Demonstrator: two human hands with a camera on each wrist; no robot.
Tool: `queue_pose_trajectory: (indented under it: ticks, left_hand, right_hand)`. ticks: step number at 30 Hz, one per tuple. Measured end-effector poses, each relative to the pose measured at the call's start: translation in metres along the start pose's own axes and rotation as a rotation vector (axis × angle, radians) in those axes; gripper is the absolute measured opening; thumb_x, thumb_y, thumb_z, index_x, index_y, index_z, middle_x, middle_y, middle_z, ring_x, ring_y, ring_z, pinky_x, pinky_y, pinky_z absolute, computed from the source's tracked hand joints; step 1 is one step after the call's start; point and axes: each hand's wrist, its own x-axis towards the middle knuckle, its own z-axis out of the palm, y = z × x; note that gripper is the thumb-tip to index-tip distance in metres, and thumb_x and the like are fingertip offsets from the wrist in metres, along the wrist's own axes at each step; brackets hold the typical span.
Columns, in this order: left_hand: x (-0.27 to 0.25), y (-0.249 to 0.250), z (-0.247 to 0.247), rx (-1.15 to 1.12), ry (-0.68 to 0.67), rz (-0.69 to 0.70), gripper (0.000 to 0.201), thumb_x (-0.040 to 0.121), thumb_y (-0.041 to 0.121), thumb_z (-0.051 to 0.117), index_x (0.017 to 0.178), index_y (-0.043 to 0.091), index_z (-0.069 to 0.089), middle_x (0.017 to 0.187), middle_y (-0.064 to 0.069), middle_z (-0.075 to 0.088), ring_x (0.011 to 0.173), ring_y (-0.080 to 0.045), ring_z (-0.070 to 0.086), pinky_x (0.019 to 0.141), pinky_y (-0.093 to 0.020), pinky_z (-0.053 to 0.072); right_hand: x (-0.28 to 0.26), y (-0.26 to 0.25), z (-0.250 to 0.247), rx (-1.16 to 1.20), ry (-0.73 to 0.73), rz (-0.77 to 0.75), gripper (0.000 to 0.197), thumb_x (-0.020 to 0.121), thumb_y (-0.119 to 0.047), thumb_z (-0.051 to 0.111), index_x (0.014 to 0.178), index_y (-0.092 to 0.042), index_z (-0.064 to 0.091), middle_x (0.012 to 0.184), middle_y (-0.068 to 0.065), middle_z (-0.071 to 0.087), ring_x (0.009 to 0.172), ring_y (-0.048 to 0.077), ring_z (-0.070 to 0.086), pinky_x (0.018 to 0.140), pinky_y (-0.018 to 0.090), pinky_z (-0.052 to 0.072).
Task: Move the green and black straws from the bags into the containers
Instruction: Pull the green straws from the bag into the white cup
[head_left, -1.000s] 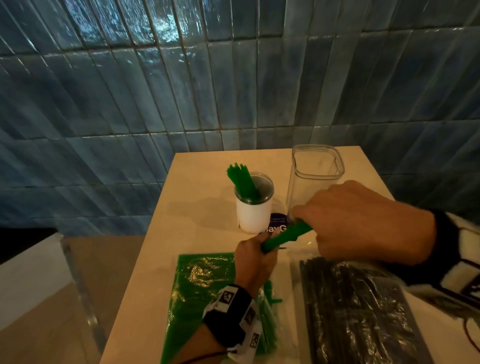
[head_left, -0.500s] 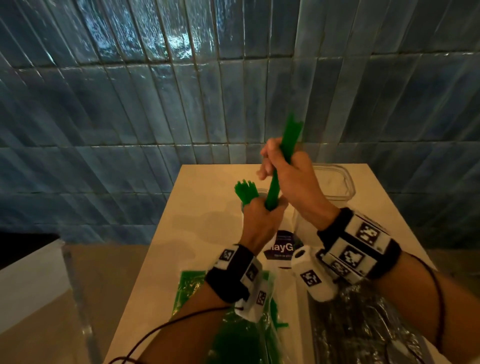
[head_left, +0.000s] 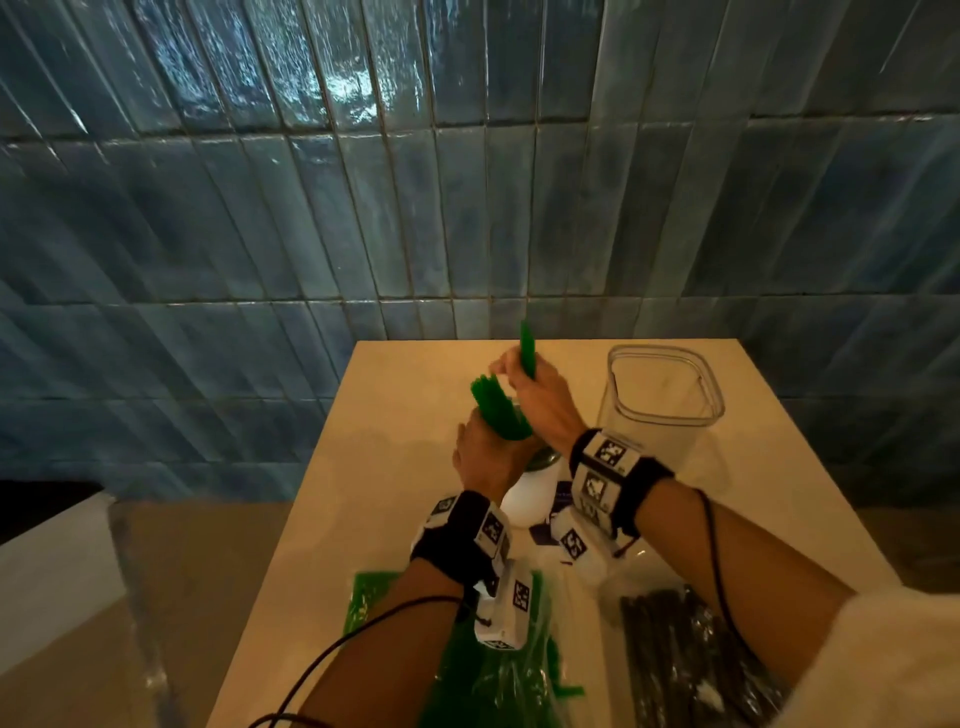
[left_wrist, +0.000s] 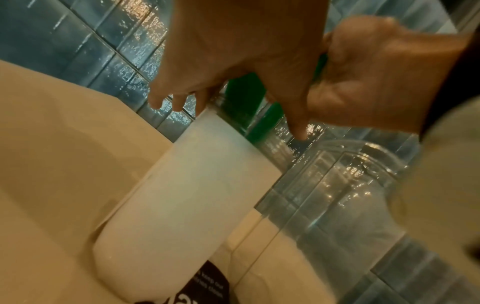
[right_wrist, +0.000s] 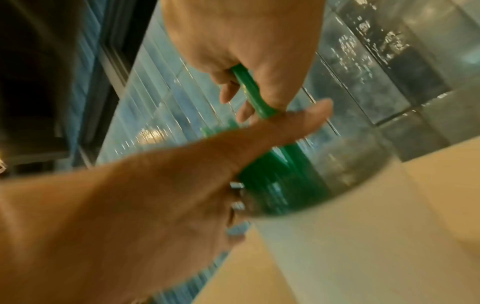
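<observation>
Much hidden. Saw the table (head_left: 395, 519) cut off at the near edge. Found the bag of black straws (head_left: 691, 665) lying at the near right, partly behind the right forearm and running out of frame. Found the green bag (head_left: 493, 680) at the near left, under the left wrist, with green straws inside. Saw the clear square container (head_left: 662, 410) upright at the far right, interior hard to judge. Glimpsed the white cup (head_left: 525, 501) between the forearms, mouth hidden, with a fan of green straws (head_left: 498, 413) leaning left out of it. Caught the right hand (head_left: 543, 402) above the cup, grip closed round a green bundle (head_left: 529, 351) standing upright. Saw the left hand (head_left: 483, 460) at the cup's rim, grip slack, fingers loosely straight.
</observation>
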Motion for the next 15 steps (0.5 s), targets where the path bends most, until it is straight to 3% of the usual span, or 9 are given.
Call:
queue_pose_trajectory:
  ticks: [2, 5, 9, 12, 15]
  left_hand:
    - [0.009, -0.003, 0.004, 0.178, 0.028, 0.035, 0.062, 0.059, 0.049, 0.064, 0.111, 0.018, 0.054, 0.108, -0.004, 0.064, 0.105, -0.029, 0.058, 0.092, -0.052, 0.045]
    - [0.014, -0.002, 0.002, 0.231, 0.086, 0.077, 0.042, 0.076, 0.038, 0.062, 0.113, 0.018, 0.056, 0.109, -0.005, 0.066, 0.101, -0.027, 0.061, 0.089, -0.043, 0.049]
    - [0.013, -0.004, 0.003, 0.095, 0.146, 0.170, 0.036, 0.088, 0.023, 0.060, 0.121, 0.009, 0.057, 0.113, -0.013, 0.066, 0.104, -0.030, 0.061, 0.090, -0.041, 0.049]
    - [0.011, -0.005, 0.004, 0.047, 0.138, 0.138, 0.039, 0.090, 0.023, 0.059, 0.125, 0.007, 0.051, 0.118, -0.013, 0.062, 0.110, -0.030, 0.058, 0.094, -0.034, 0.046]
    - [0.011, -0.003, 0.003, 0.127, 0.132, 0.141, 0.042, 0.093, 0.025, 0.054, 0.129, 0.005, 0.046, 0.123, -0.013, 0.058, 0.114, -0.029, 0.054, 0.084, -0.024, 0.037]
  right_hand:
    - [0.000, 0.016, 0.004, -0.064, -0.073, 0.058, 0.029, 0.094, -0.048, 0.042, 0.106, -0.025, 0.054, 0.108, -0.003, 0.059, 0.108, 0.022, 0.056, 0.095, 0.034, 0.042]
    - [0.000, 0.016, 0.003, -0.050, -0.161, 0.029, 0.058, 0.078, -0.063, 0.054, 0.123, -0.031, 0.036, 0.126, 0.002, 0.056, 0.113, 0.022, 0.055, 0.103, 0.045, 0.041]
    - [-0.003, 0.010, 0.006, -0.176, -0.131, -0.183, 0.080, 0.079, -0.046, 0.067, 0.142, -0.031, 0.021, 0.140, 0.004, 0.044, 0.123, 0.017, 0.045, 0.104, 0.033, 0.036]
    - [-0.003, 0.017, 0.007, -0.386, -0.179, -0.330, 0.060, 0.091, -0.036, 0.055, 0.144, -0.029, 0.028, 0.145, 0.002, 0.037, 0.128, 0.015, 0.040, 0.108, 0.031, 0.033]
    - [-0.004, 0.021, 0.005, -0.507, -0.170, -0.439, 0.048, 0.097, -0.033, 0.046, 0.142, -0.027, 0.035, 0.150, -0.002, 0.027, 0.129, 0.014, 0.039, 0.102, 0.021, 0.030]
